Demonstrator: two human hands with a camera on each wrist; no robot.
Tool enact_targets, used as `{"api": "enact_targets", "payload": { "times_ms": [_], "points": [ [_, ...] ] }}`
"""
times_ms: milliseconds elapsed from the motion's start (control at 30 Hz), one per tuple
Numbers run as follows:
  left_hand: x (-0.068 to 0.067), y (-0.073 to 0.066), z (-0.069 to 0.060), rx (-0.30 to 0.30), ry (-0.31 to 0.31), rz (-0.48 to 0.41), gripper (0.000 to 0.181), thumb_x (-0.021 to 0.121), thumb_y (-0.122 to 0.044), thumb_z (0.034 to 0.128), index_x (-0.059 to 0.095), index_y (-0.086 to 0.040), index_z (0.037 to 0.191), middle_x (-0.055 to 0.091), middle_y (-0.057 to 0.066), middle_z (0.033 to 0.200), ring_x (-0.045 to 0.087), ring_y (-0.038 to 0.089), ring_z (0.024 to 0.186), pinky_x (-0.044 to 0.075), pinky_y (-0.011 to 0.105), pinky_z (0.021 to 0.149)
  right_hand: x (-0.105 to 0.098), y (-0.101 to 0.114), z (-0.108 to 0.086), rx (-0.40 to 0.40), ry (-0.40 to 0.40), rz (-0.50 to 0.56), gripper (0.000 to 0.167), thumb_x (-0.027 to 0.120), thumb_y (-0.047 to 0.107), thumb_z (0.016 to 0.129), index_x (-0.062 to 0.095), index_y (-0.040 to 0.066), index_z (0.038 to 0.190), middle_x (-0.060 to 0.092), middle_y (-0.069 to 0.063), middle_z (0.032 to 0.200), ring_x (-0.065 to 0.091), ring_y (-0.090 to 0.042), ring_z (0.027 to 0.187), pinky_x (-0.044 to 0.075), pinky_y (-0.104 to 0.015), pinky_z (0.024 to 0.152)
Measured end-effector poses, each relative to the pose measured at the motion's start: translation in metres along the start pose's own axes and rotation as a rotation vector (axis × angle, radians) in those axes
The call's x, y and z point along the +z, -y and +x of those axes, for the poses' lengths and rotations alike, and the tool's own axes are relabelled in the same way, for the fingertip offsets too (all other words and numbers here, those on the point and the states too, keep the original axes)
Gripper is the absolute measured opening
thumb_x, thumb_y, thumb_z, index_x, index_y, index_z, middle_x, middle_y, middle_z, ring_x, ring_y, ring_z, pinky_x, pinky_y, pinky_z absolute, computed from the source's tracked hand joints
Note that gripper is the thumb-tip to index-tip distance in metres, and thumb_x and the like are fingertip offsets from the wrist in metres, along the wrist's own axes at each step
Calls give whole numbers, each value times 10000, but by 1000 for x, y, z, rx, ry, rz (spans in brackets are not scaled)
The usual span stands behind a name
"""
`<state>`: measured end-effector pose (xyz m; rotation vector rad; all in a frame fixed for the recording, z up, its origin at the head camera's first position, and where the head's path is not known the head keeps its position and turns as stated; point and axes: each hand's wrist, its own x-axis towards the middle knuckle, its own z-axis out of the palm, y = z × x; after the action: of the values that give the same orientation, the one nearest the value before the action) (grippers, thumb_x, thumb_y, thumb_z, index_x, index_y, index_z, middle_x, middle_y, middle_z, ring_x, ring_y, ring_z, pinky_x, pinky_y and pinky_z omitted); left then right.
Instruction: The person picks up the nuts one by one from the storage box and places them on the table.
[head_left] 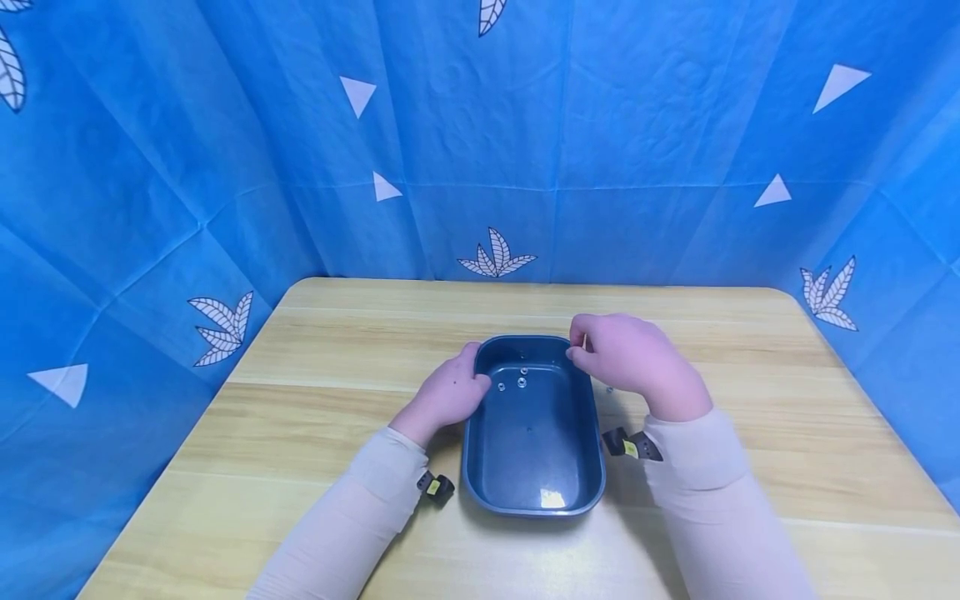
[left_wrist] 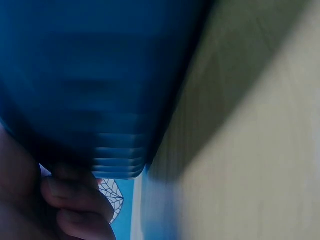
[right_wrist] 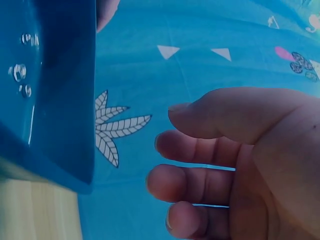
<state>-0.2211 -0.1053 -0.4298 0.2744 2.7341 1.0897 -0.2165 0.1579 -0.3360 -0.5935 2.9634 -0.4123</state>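
Note:
A dark blue rectangular tray (head_left: 532,450) is in front of me, with a few small shiny metal nuts (head_left: 522,382) near its far end. In the right wrist view the nuts (right_wrist: 20,73) lie on the tray floor beside its wall. My left hand (head_left: 448,390) grips the tray's far left side, thumb over the rim and fingers (left_wrist: 80,200) curled outside. By the far right corner is my right hand (head_left: 630,354). Its fingers (right_wrist: 167,184) are loosely bent with nothing between them, apart from the tray wall in the right wrist view.
A small metal piece (head_left: 610,389) lies on the wooden table (head_left: 337,350) right of the tray, near the right wrist. Blue patterned cloth (head_left: 480,150) hangs behind the table and at both sides. Black wrist devices (head_left: 439,489) are strapped at the sleeves.

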Motion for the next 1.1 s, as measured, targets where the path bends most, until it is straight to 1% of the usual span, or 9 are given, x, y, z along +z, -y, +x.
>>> {"api": "enact_targets", "payload": {
  "times_ms": [167,300,400,467,567,667,800,933,1100],
  "points": [
    [0,0,0,5,2,13,592,474,-236,1016,320,-80,1565,533,132,1461,579,279,1091,480,506,984,4,8,4,-15,-26,-3,136,626,305,959,666,176,978,603,44,722,553,-168,626,454,-369,588],
    [1,0,1,-3,3,11,591,475,-240,1016,322,-92,1567,542,122,1448,577,279,1056,492,490,944,8,18,7,-30,-47,7,126,641,312,957,661,187,950,605,51,724,555,-181,672,461,-357,601],
    [1,0,1,-4,2,13,590,475,-243,1016,325,-93,1566,533,122,1462,579,278,1089,485,507,976,11,27,10,-48,-46,15,119,645,313,958,648,196,940,598,58,712,550,-171,661,457,-348,596],
    [1,0,2,-3,3,11,584,479,-245,1016,333,-98,1563,534,118,1463,580,273,1116,472,518,1005,14,33,12,-66,-41,13,112,646,309,955,643,197,952,586,62,694,542,-163,646,449,-343,584],
    [0,0,2,-2,5,11,577,485,-250,1018,341,-107,1558,543,109,1453,576,264,1138,456,517,1029,20,40,15,-93,-32,0,130,649,310,954,651,193,1011,565,69,669,532,-152,631,443,-336,571],
    [-1,0,1,-4,10,8,574,486,-251,1019,341,-115,1558,557,98,1430,577,260,1102,476,500,998,25,46,18,-111,-30,-14,179,659,319,950,668,185,1068,561,68,658,533,-149,636,448,-338,573],
    [-2,1,1,2,11,11,570,479,-246,1020,341,-103,1554,568,101,1405,580,260,1047,503,474,932,33,50,21,-139,-30,-49,190,676,330,945,692,186,1067,626,80,745,561,-134,678,483,-325,608],
    [-2,1,2,7,12,18,570,476,-241,1020,338,-89,1552,568,108,1406,583,253,1042,505,475,932,40,52,25,-162,27,-82,202,673,330,949,704,184,1084,676,67,872,589,-142,746,507,-336,647],
    [-2,0,1,-2,20,6,577,469,-242,1022,325,-88,1559,546,109,1439,576,261,1083,491,497,972,49,53,30,-177,180,-78,272,649,304,961,701,183,1199,689,68,983,603,-132,851,531,-365,789]
  ]
}}
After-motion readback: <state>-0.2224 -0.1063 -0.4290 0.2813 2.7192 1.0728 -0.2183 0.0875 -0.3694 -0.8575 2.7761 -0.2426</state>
